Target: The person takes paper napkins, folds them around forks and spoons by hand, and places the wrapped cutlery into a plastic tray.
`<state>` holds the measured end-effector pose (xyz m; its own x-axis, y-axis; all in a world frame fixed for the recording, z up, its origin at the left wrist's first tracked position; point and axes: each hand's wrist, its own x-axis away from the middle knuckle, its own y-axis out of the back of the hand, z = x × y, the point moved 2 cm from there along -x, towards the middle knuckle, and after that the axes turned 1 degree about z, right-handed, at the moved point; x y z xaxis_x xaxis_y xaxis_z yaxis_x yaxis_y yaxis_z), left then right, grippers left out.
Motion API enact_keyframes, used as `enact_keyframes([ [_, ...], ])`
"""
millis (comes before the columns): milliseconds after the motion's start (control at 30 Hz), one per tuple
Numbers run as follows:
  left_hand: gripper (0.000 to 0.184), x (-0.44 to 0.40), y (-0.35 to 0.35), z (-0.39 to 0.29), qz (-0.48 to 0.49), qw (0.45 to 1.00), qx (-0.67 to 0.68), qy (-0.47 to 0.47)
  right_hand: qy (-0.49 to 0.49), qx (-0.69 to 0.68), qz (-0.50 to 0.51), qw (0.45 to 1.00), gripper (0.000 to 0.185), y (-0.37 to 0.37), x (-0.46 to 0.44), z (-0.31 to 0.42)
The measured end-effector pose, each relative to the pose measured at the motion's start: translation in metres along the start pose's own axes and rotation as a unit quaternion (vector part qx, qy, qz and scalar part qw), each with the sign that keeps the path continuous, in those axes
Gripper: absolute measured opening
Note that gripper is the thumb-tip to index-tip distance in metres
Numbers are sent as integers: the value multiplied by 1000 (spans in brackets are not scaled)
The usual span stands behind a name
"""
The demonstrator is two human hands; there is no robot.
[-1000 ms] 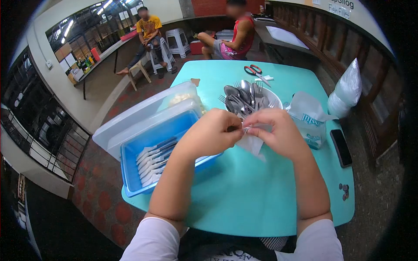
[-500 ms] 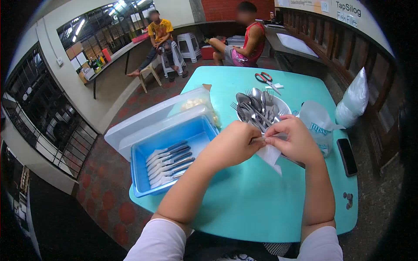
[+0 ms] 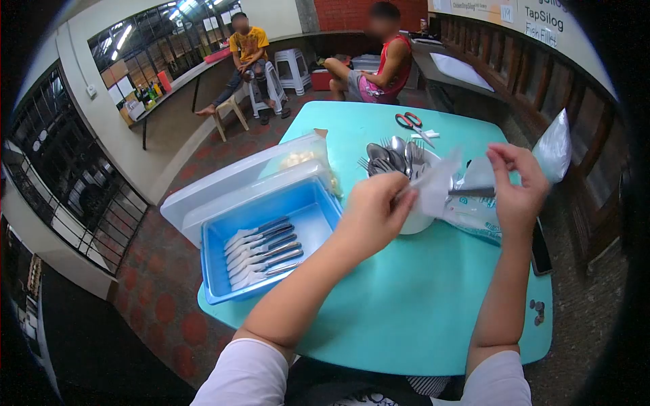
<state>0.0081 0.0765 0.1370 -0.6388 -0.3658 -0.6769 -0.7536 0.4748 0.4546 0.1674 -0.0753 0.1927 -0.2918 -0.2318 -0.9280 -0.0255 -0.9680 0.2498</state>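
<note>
My feed: hands just parted, so the white paper [image 3: 433, 193] is spread, not bunched, over the cutlery bowl's [image 3: 414, 227] right side, a metal handle [image 3: 472, 191] showing beyond. Left hand [image 3: 379, 206] pinches paper; right hand [image 3: 523, 183] raised, can't tell what it grips. Sign [image 3: 544, 20]: "TapSilog", "Fish Fillet"; plastic pack's [image 3: 470, 220] teal print illegible.
</note>
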Motion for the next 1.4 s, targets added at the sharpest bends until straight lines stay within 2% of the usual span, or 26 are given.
enact_keyframes([
  [33, 17, -1, 3, 1, -36, 999, -1, 11, -40, -59, -17, 997, 11, 3, 3, 5],
  [67, 18, -1, 5, 4, -65, 997, 20, 21, -45, -116, 75, 989, 15, 4, 7, 9],
  [133, 20, -1, 10, 6, -120, 990, 61, 39, -57, -224, 254, 939, 23, 6, 17, 20],
  [200, 21, 1, 12, 0, -142, 974, 161, 74, 30, -91, 431, 897, 34, -4, 25, 48],
  [300, 21, 2, 15, -11, -164, 944, 276, 81, 20, -77, 475, 876, 36, -26, 45, 61],
  [400, 20, 8, 12, -19, -168, 931, 315, 83, -95, -333, 307, 886, 43, -56, 66, 53],
  [500, 24, 13, 5, -27, -162, 919, 351, 78, -218, -579, 238, 749, 46, -70, 79, 59],
  [633, 24, 17, -1, -36, -145, 918, 363, 68, -267, -604, 139, 738, 39, -61, 85, 78],
  [733, 24, 20, -6, -38, -130, 925, 350, 69, -250, -595, 147, 749, 39, -59, 81, 59],
  [767, 19, 20, -8, -37, -143, 930, 336, 49, -239, -583, 161, 760, 41, -58, 85, 52],
  [967, 19, 21, -12, -30, -130, 948, 288, -51, -214, -565, 144, 784, 37, -54, 83, 49],
  [1033, 20, 20, -11, -29, -112, 958, 258, -50, -213, -564, 141, 785, 36, -57, 81, 46],
  [1133, 21, 18, -3, -31, -95, 963, 246, -46, -232, -564, 162, 776, 38, -55, 77, 46],
  [1267, 20, 15, 7, -41, -88, 978, 183, -54, -240, -638, 129, 720, 40, -56, 73, 50],
  [1400, 18, 13, 10, -44, -137, 979, 114, -100, -264, -682, 125, 671, 42, -57, 76, 27],
])
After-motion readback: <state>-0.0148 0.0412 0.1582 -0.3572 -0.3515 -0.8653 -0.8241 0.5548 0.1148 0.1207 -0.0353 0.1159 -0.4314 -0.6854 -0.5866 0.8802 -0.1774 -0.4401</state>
